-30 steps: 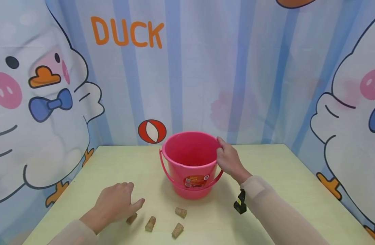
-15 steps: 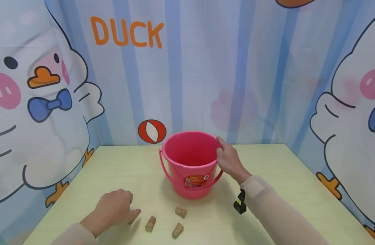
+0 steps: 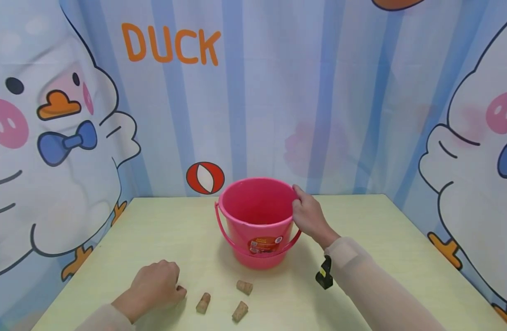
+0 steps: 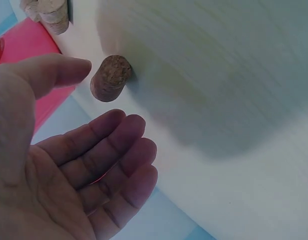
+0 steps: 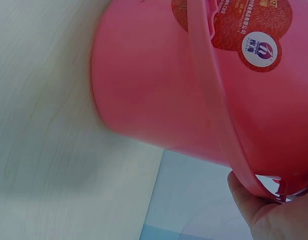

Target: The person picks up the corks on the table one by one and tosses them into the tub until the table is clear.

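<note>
In the head view my left hand [image 3: 156,286] is low over the table at the left, its back hiding most of a cork. The left wrist view shows that cork [image 4: 111,78] on the table between the thumb and fingertips, with gaps to both; the fingers are gently bent. Just right of this hand lies another cork [image 3: 203,303], with two more, a cork [image 3: 244,287] and a cork [image 3: 240,311], farther right. My right hand [image 3: 311,216] grips the rim of a pink bucket [image 3: 242,232] at its right side. The bucket stands upright, its handle [image 5: 214,95] hanging down in front.
The pale yellow table [image 3: 352,276] ends at a cloth backdrop [image 3: 270,92] printed with ducks and blue stripes. A black strap-like item [image 3: 324,274] hangs below the right sleeve [image 3: 373,280].
My left hand has lowered slightly and its thumb has drawn in, covering the leftmost cork that showed earlier. The right hand, the bucket and the other corks have stayed in place.
</note>
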A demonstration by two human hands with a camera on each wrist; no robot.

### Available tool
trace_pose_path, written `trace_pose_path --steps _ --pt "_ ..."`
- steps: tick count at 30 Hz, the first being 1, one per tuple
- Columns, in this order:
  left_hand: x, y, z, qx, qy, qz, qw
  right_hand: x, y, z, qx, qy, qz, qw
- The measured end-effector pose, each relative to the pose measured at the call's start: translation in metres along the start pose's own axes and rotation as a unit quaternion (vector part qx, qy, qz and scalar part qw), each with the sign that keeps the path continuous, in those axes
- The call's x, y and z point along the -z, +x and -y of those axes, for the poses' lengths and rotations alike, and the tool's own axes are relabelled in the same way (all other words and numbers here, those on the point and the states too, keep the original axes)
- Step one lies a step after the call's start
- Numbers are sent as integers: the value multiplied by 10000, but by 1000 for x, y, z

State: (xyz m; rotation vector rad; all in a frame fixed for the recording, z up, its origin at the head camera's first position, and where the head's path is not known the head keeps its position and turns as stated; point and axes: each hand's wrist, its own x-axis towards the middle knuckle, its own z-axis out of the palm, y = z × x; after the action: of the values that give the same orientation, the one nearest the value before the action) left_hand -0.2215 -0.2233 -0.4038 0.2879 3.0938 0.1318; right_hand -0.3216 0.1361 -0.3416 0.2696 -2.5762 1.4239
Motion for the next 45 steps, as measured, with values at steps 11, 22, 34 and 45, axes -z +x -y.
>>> trace_pose_path --steps 11,22,34,45 --pt "-5 1 0 -136 -191 -105 9997 0 0 0 -28 82 38 10000" --pt "-6 -1 3 -228 -476 -278 9982 0 0 0 23 48 18 10000" --pt "3 4 -1 -210 -477 -384 9979 -1 0 -1 3 70 24 10000" --pt "13 11 -8 -220 -575 -562 9965 -1 1 -1 -30 1 9 10000"
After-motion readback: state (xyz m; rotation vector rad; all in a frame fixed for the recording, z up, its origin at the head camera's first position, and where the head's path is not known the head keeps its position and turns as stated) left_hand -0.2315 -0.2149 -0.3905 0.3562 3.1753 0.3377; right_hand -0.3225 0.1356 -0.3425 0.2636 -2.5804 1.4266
